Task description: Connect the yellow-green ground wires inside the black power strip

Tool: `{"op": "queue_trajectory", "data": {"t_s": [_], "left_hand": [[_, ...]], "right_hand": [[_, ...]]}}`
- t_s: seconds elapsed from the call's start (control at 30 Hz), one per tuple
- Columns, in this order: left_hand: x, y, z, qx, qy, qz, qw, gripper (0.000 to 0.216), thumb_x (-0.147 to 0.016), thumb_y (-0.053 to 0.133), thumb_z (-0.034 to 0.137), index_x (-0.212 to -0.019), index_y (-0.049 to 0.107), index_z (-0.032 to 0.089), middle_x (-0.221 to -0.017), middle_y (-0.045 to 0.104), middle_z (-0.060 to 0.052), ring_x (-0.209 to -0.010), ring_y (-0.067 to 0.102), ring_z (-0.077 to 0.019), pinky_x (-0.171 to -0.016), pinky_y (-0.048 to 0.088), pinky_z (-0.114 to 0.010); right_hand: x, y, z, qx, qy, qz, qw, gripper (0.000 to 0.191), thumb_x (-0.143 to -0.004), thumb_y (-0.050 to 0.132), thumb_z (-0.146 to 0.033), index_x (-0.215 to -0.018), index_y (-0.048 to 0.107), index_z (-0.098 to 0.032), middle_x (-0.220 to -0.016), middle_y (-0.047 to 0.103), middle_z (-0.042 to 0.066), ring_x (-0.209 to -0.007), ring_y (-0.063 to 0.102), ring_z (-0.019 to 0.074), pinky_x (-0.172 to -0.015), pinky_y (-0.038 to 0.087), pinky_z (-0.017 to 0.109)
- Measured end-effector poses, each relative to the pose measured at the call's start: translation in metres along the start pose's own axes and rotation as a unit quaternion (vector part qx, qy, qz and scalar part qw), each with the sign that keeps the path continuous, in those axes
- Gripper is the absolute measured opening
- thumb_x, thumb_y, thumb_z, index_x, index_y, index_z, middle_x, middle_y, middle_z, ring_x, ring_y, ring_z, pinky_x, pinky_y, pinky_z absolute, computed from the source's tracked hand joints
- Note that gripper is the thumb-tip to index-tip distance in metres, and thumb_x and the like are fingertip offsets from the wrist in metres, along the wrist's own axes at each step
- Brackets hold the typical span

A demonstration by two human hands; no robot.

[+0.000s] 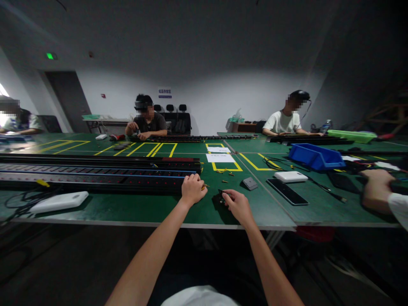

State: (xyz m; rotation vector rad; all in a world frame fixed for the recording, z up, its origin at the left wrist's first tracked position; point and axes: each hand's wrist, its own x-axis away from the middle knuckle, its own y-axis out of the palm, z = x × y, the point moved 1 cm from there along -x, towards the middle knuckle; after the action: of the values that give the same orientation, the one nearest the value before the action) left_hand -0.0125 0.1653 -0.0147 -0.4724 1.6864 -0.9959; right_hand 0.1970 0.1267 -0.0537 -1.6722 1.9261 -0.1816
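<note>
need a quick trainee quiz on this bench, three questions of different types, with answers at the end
1. Which hand is nearer the phone? A) left B) right
2. True or false: the phone lies inside the blue bin.
3. Fill in: the left hand is at the end of the long black ____.

Key:
1. B, the right hand.
2. False; the phone lies on the green table.
3. Rails.
</note>
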Motion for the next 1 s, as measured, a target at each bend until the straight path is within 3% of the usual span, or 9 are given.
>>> {"op": "queue_trajectory", "data": {"t_s": [0.67,1.0], "left_hand": [[-0.0006,0.0013,0.0002,0.003,-0.004,-0.005,1.000,0.020,-0.087,0.062,0.035,-0.084,0.075,0.020,-0.098,0.061,-0.010,-0.096,0.052,-0.0256,-0.081,0.036,-0.041],[-0.0004,0.0011,0.0007,0.004,-0.003,-0.004,1.000,0.020,-0.087,0.062,0.035,-0.084,0.076,0.021,-0.098,0.061,-0.010,-0.096,0.052,-0.0256,-0.082,0.036,-0.042]], "right_hand": [[-0.0026,-0.0019,0.0019,0.030,0.002,0.036,0.999,0.038,-0.084,0.052,-0.040,-0.104,0.075,-0.018,-0.065,0.070,0.003,-0.054,0.063,0.0194,-0.052,0.045,0.027],[-0.0006,-0.0009,0.0007,0.015,0.003,0.022,1.000,0.035,-0.086,0.051,-0.039,-0.104,0.075,-0.020,-0.065,0.071,0.002,-0.054,0.067,0.0196,-0.056,0.048,0.028]]}}
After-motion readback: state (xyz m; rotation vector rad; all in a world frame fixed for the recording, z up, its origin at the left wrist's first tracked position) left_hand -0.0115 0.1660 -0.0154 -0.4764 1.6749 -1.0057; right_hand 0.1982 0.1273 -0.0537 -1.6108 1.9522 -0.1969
